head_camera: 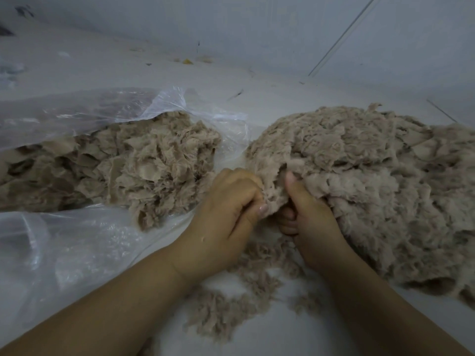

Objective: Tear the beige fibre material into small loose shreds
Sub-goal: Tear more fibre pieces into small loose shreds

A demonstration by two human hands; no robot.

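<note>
While only a thin scatter of shreds [246, 286] lies below the fingers, the left hand [226, 217] and right hand [311, 214] pinch the near edge of the pile [372, 181], leaving most untorn, judging also by the bag [77, 240] of fibre.

Beige fibre [359, 176], seemingly pale-grey floor [257, 80]

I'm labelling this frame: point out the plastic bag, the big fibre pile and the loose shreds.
Plastic bag [77, 253], head view, bare near flap.
Fibre pile [372, 176], head view, middle of mound.
Loose shreds [226, 307], head view, clump between forearms.
</note>
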